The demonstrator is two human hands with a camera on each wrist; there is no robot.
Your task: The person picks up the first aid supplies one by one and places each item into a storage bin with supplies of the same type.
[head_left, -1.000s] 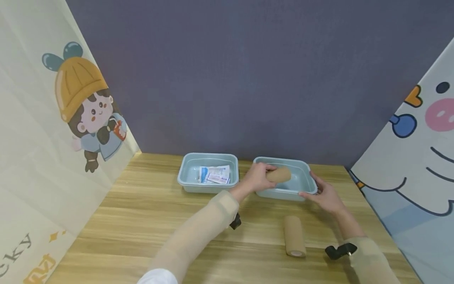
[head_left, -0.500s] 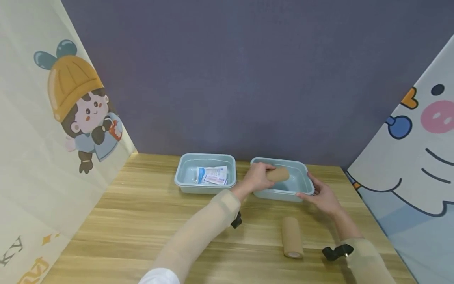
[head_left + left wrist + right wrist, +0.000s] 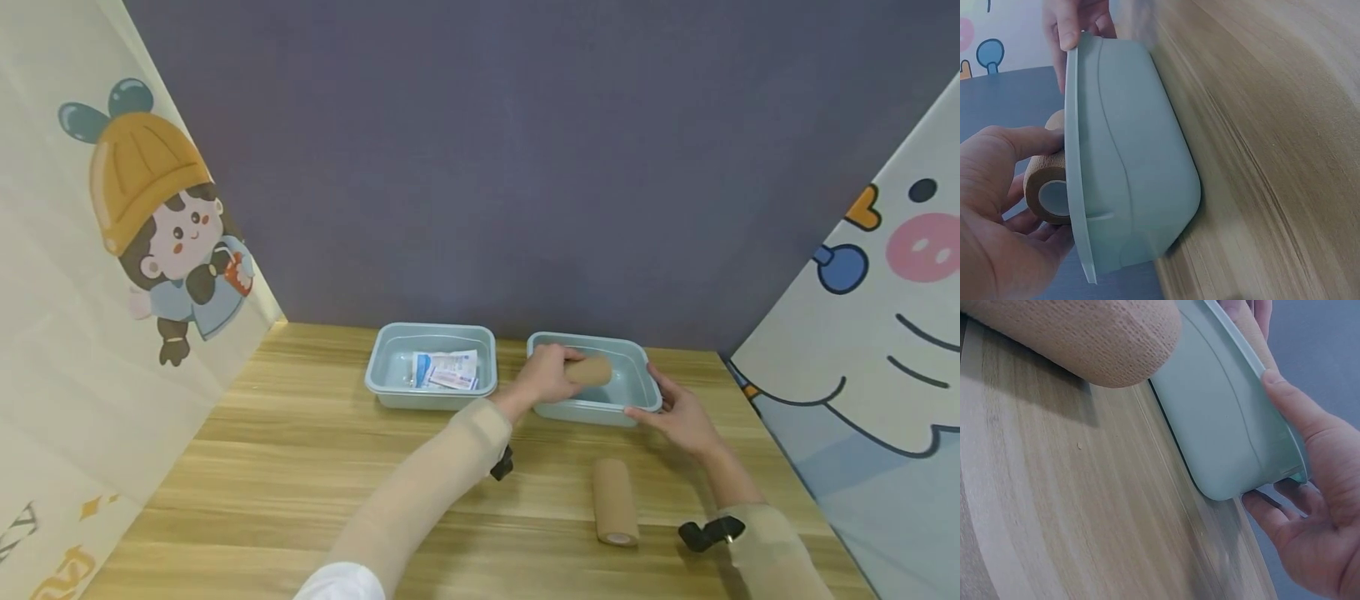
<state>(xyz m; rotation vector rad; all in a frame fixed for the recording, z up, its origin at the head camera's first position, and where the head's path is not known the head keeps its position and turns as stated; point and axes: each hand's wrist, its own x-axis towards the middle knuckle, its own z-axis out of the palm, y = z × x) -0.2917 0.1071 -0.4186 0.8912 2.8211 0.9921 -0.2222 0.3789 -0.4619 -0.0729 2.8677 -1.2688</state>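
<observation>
My left hand (image 3: pixel 547 373) grips a tan roll of cohesive bandage (image 3: pixel 591 371) over the right-hand pale blue tray (image 3: pixel 588 412). In the left wrist view, thumb and fingers curl round the roll, its white core (image 3: pixel 1054 197) facing the camera beside the tray rim. My right hand (image 3: pixel 686 421) holds the tray's right end. Its thumb (image 3: pixel 1294 403) lies on the rim in the right wrist view, while the other fingers sit round the end wall. A second tan bandage roll (image 3: pixel 615 504) lies on the wooden table in front of that tray.
To the left stands another pale blue tray (image 3: pixel 431 401) with several flat white and blue packets (image 3: pixel 445 369) inside. Behind both trays rises a dark purple-grey wall panel (image 3: pixel 465 167). Printed cartoon panels flank the wooden table (image 3: pixel 300 467) on both sides.
The head view has shifted a little, so the whole scene slides slightly left. Both hands, the held bandage roll and the trays keep practically the same places relative to one another.
</observation>
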